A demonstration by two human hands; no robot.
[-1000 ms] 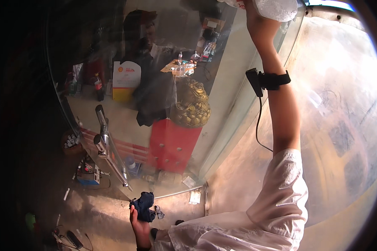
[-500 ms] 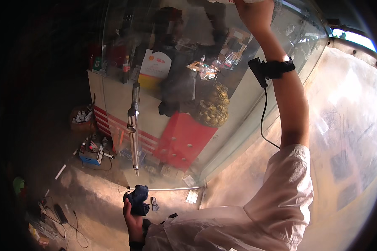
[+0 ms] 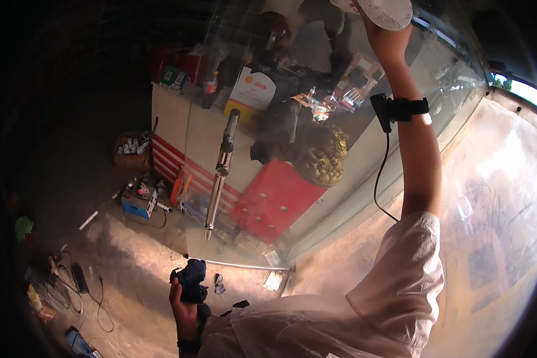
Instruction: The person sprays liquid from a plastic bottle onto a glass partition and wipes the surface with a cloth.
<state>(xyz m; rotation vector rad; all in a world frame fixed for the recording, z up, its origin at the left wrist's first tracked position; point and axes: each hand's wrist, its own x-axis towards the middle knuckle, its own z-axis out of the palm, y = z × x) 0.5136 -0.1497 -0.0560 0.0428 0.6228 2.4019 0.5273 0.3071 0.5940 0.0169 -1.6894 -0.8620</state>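
Observation:
My left hand (image 3: 186,313), low in the view, is closed round a bunched dark blue cloth (image 3: 191,279). High up at the top edge, my right hand (image 3: 389,45) is raised on a stretched arm and grips a white bottle (image 3: 389,13). Its pale round end faces me, and its upper part lies beyond the picture. In front of me stands a glass door (image 3: 221,235) with a long upright metal handle (image 3: 222,167). The bottle is close to the upper glass. The cloth is below the handle, apart from it.
Behind the glass are a white and red counter (image 3: 268,203), a golden figurine (image 3: 327,158) and a cola bottle (image 3: 211,83). At left on the floor lie a blue box of tools (image 3: 140,204), a carton of white bottles (image 3: 131,152) and cables (image 3: 104,310). A black strap (image 3: 409,110) with a wire circles my right forearm.
My view has swung so that the door and counter sit further right. The right hand shows slightly lower, bringing the white bottle's round end into sight. My left hand keeps the cloth.

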